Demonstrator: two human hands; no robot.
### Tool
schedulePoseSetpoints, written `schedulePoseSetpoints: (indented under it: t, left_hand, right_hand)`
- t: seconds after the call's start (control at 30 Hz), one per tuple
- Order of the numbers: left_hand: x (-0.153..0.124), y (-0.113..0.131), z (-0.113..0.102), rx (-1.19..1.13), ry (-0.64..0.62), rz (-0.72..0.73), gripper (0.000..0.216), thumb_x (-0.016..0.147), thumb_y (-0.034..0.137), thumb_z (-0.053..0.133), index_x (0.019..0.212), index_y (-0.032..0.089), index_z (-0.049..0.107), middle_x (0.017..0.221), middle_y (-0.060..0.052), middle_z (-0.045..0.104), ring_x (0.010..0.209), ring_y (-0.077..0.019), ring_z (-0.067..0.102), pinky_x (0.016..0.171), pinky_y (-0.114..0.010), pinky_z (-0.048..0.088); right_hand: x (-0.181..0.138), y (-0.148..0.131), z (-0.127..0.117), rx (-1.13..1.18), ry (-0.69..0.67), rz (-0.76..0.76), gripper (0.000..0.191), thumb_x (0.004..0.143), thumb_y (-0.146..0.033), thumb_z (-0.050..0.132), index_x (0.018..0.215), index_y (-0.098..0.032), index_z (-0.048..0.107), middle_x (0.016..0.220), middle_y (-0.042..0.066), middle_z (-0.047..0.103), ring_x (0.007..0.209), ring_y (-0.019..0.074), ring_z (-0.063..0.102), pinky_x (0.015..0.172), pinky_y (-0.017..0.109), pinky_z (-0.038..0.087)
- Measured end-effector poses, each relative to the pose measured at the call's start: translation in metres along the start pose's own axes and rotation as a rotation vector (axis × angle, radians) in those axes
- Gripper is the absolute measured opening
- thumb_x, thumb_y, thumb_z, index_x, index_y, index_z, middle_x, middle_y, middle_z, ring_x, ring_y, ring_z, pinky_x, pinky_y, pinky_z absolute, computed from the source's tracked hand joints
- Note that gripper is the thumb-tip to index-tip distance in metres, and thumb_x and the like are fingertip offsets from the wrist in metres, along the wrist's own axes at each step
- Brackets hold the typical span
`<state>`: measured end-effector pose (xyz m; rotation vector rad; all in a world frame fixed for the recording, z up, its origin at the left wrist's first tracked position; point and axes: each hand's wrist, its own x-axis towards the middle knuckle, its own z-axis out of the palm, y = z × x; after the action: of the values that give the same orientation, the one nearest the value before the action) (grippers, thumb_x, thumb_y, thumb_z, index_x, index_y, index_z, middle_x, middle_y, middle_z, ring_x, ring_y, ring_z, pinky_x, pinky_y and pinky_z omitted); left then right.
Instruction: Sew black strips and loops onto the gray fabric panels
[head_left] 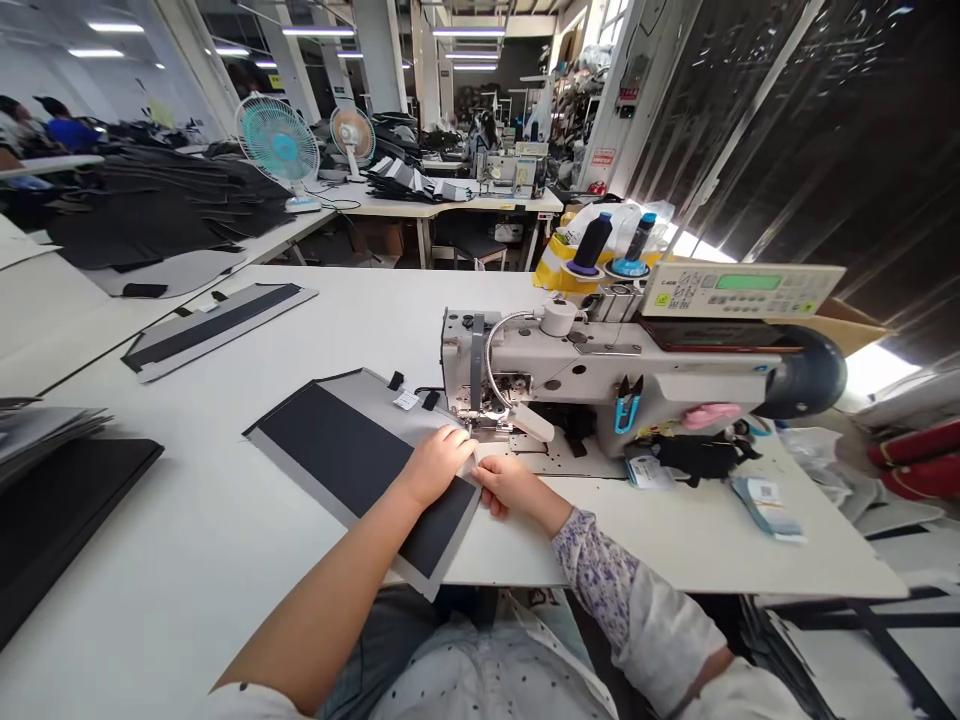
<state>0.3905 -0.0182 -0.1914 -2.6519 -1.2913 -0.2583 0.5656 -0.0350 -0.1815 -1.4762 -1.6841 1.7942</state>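
A grey fabric panel with a wide black strip (330, 440) lies slanted on the white table, its far right edge at the needle area of the sewing machine (585, 350). My left hand (439, 465) rests on the panel beside the presser foot, fingers together and closed on its edge. Close by, my right hand (514, 488) pinches the panel's right edge between thumb and fingers. A white label (406, 400) and small black tabs (396, 380) show along the panel's far edge. The fingertips partly hide the fabric under the needle.
Another grey and black panel (221, 330) lies at the back left, with a dark stack (67, 500) in front. Blue snips (627, 408) hang on the machine. Thread cones (592, 243) stand behind it. Packets of labels (766, 505) lie at the right.
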Motion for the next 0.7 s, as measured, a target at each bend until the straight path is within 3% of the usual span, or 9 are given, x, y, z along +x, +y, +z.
schedulePoseSetpoints:
  t: [0.17, 0.33, 0.53, 0.7]
  left_hand:
    - [-0.006, -0.01, 0.019, -0.071, 0.066, -0.015, 0.03, 0.086, 0.01, 0.051, 0.11, 0.021, 0.067, 0.115, -0.003, 0.069, 0.101, -0.0199, 0.064, 0.088, -0.033, 0.053]
    - [0.0, -0.014, 0.021, -0.114, 0.075, -0.041, 0.029, 0.088, 0.013, 0.05, 0.108, 0.022, 0.069, 0.114, -0.002, 0.07, 0.102, -0.02, 0.065, 0.089, -0.034, 0.053]
    - [-0.008, 0.002, -0.005, -0.238, 0.01, -0.161, 0.029, 0.093, 0.023, 0.044, 0.115, 0.021, 0.062, 0.113, -0.005, 0.068, 0.102, -0.0213, 0.062, 0.092, -0.037, 0.049]
    - [-0.035, 0.025, -0.028, -0.359, -0.041, -0.139, 0.042, 0.085, 0.027, 0.052, 0.127, 0.022, 0.051, 0.122, -0.007, 0.06, 0.114, -0.024, 0.053, 0.1, -0.04, 0.041]
  right_hand:
    - [0.0, -0.001, 0.004, -0.071, 0.019, -0.006, 0.027, 0.095, -0.021, 0.039, 0.068, -0.02, 0.042, 0.05, -0.007, 0.053, 0.031, 0.0072, 0.047, 0.03, 0.017, 0.036]
    - [-0.002, -0.004, 0.005, -0.129, 0.036, 0.006, 0.025, 0.094, -0.023, 0.039, 0.069, -0.021, 0.042, 0.052, -0.007, 0.052, 0.033, 0.0073, 0.046, 0.034, 0.019, 0.033]
    - [-0.006, 0.002, 0.007, -0.561, 0.355, -0.235, 0.028, 0.086, -0.027, 0.057, 0.062, -0.02, 0.043, 0.057, -0.003, 0.052, 0.054, 0.01, 0.048, 0.05, 0.023, 0.028]
    - [-0.007, 0.013, 0.014, -0.7, 0.43, -0.268, 0.02, 0.084, -0.026, 0.057, 0.066, -0.02, 0.051, 0.06, -0.002, 0.054, 0.057, 0.0114, 0.044, 0.053, 0.024, 0.025]
